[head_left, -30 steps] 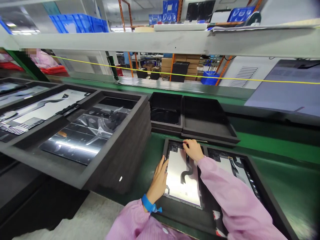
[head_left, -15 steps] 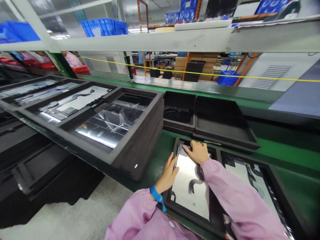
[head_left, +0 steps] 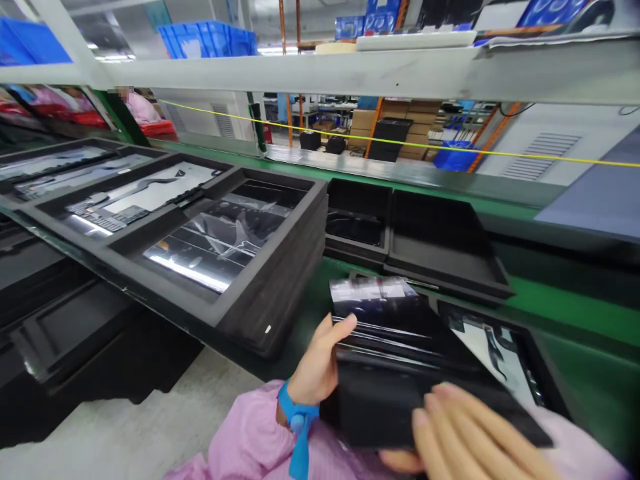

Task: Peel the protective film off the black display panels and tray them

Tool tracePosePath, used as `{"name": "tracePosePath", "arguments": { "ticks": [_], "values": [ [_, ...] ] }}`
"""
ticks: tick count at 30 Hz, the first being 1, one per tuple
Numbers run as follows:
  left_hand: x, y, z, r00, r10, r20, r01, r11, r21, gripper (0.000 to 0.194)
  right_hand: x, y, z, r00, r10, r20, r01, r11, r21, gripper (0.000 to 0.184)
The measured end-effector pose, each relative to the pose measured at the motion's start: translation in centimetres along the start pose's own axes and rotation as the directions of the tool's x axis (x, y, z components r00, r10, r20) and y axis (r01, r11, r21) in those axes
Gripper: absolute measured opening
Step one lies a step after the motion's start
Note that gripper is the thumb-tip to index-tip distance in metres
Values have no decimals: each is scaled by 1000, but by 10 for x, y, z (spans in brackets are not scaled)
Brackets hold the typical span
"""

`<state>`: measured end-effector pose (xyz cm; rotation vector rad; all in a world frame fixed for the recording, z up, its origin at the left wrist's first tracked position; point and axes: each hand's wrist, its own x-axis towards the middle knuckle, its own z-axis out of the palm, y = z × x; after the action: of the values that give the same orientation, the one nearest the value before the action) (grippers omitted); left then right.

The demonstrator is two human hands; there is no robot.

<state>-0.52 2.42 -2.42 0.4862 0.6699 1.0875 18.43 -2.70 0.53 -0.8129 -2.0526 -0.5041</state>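
Observation:
A flat panel with a dark glossy face (head_left: 400,347) is lifted and tilted up over the near black foam tray (head_left: 550,393). My left hand (head_left: 320,363) grips its left edge, thumb on top. My right hand (head_left: 465,433) holds its near lower edge, fingers curled over the front and blurred. A second panel with a black ribbon cable (head_left: 495,350) lies in the tray's right pocket. The tray's left pocket is hidden behind the lifted panel.
A tall stack of black foam trays (head_left: 270,267) with panels stands at the left. Two black trays (head_left: 430,247) sit beyond on the green belt (head_left: 575,300). A shelf (head_left: 350,77) runs overhead with blue bins. A person in pink is far left.
The panel lay flat in the tray's left pocket with both hands on it; now both hands have lifted it out and tilted it, dark face toward me.

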Motion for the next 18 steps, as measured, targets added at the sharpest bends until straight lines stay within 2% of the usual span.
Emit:
{"name": "tracePosePath", "arguments": {
  "ticks": [2, 3, 4, 5, 6, 7, 9, 10, 12, 15, 17, 18],
  "values": [
    [5, -1, -5, 991, 83, -101, -75, 994, 85, 30, -7, -13, 7, 999, -41, 2, 41, 999, 35, 29],
    [7, 0, -8, 985, 124, -120, -108, 985, 131, 33, -7, -9, 9, 999, 0, 38, -2, 999, 39, 33],
    [7, 1, -10, 981, 161, -112, -140, 974, 175, 37, -6, 2, 10, 990, 112, 82, -115, 993, 37, 36],
    [7, 2, -10, 979, 187, -80, -167, 963, 210, 41, -5, 18, 12, 961, 249, 120, -253, 967, 23, 35],
    [6, 3, -9, 978, 203, -40, -187, 951, 246, 45, -3, 37, 15, 911, 394, 125, -397, 918, -5, 33],
    [4, 4, -7, 980, 201, 8, -195, 941, 277, 47, -2, 57, 20, 815, 568, 112, -570, 822, -22, 35],
    [1, 4, 0, 980, 167, 104, -192, 931, 312, 49, 0, 94, 33, 694, 698, 177, -708, 707, -10, 46],
    [-1, 3, 4, 978, 150, 145, -190, 926, 327, 50, 1, 107, 41, 655, 728, 205, -743, 670, -4, 53],
    [-3, 2, 11, 971, 136, 197, -200, 912, 358, 55, 2, 124, 55, 629, 746, 219, -765, 644, -1, 60],
    [-4, 1, 16, 966, 148, 213, -219, 904, 368, 62, 4, 126, 66, 634, 763, 123, -765, 643, -44, 55],
    [-3, 4, 17, 964, 152, 218, -221, 915, 337, 70, 6, 117, 65, 660, 749, 49, -746, 662, -70, 49],
    [-3, 5, 17, 963, 146, 228, -214, 926, 311, 76, 8, 110, 62, 694, 720, 12, -717, 692, -79, 44]
  ]
}}
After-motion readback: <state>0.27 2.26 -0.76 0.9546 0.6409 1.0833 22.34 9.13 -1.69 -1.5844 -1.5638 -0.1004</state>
